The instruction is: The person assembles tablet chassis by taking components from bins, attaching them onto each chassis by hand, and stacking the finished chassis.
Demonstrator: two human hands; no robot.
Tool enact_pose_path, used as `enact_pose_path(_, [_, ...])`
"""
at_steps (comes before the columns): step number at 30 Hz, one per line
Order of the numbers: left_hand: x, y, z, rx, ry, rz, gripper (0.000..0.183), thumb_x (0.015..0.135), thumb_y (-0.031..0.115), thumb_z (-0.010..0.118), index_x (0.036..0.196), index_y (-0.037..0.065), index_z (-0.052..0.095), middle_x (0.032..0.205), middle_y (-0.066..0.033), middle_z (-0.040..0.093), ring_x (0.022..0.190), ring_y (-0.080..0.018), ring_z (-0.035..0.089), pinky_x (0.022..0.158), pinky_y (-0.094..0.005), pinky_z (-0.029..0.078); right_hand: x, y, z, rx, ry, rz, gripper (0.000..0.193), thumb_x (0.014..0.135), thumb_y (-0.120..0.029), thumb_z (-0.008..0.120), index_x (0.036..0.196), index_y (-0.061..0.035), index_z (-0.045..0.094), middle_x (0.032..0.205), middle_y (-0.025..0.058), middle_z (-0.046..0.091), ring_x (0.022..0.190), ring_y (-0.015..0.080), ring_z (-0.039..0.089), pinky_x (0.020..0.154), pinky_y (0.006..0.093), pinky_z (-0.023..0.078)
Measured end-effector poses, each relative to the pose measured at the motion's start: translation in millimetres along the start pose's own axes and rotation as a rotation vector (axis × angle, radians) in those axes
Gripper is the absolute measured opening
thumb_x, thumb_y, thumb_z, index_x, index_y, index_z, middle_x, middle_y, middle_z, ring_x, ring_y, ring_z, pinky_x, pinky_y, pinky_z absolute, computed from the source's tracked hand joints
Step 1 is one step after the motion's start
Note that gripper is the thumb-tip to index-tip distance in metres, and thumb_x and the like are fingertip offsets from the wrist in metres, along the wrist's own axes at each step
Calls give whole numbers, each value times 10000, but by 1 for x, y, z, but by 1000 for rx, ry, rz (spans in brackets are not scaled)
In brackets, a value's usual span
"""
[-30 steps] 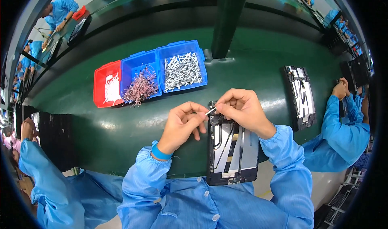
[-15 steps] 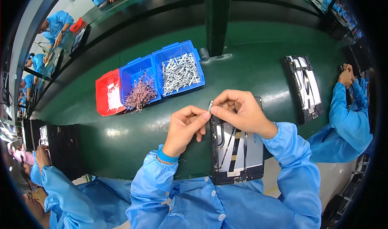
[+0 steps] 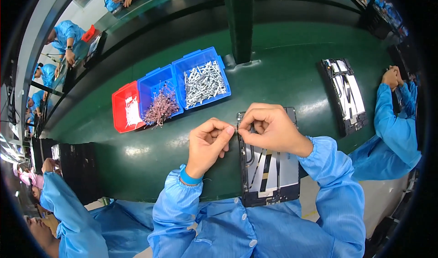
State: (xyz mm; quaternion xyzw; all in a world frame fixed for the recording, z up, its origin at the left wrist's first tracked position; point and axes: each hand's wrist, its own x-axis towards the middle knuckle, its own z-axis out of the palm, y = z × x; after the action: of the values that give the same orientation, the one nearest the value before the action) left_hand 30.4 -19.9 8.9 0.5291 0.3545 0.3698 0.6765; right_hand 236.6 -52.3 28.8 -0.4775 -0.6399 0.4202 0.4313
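Note:
My left hand (image 3: 207, 146) and my right hand (image 3: 273, 129) meet fingertip to fingertip, each closed in a pinch. Whatever sits between the fingers is too small and covered to make out. Both are over the upper left corner of an opened flat electronic device (image 3: 286, 167), like a tablet with its back off. A pale panel, dark ribbon strips and a black frame show inside it. The device lies at the near table edge, partly under my right hand.
Beyond my hands stand a red bin (image 3: 119, 104) of white strips, a blue bin (image 3: 153, 76) of thin pinkish wires and a blue bin (image 3: 194, 57) of small silvery parts. Another opened device (image 3: 343, 96) lies right. A green post (image 3: 240, 25) rises behind. Co-workers sit on both sides.
The small pale strip that showed between my fingertips is now hidden. My right fingers have curled in more. The view has shifted slightly, and the left co-worker's arm has moved.

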Motion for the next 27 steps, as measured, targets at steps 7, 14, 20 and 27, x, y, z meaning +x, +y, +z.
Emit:
enact_pose_path(7, [-9, 4, 0, -82, -13, -196, 74, 927, 67, 637, 880, 13, 658, 633, -12, 577, 503, -67, 515, 401, -210, 368, -7, -3, -2, -746, 1, -719, 201, 668, -68, 783, 850, -69, 698, 862, 15, 651, 598, 161, 590, 482, 292, 473])
enact_pose_path(14, [-3, 37, -76, 264, 756, 436, 137, 976, 169, 640, 933, 50, 692, 718, 41, 601, 519, -4, 429, 439, -197, 307, -32, -9, -10, -389, 199, -616, 191, 686, 6, 760, 844, -65, 681, 858, 37, 638, 550, 119, 580, 463, 257, 448])
enact_pose_path(20, [-10, 34, -161, 1136, 1078, 433, 249, 966, 153, 628, 1016, -76, 710, 811, -78, 705, 724, -102, 624, 641, -257, 493, -65, -1, -33, -44, 299, -128, 84, 808, 74, 690, 821, 15, 631, 809, 43, 602, 566, 1, 485, 466, 166, 318])
enact_pose_path(27, [-62, 33, -16, 586, 100, -223, 417, 928, 162, 696, 1263, -53, 574, 916, -50, 692, 653, -75, 608, 548, -224, 465, -97, 29, -21, 325, 430, 88, 100, 877, 6, 693, 849, -10, 598, 780, -14, 595, 616, -23, 478, 511, 155, 341])
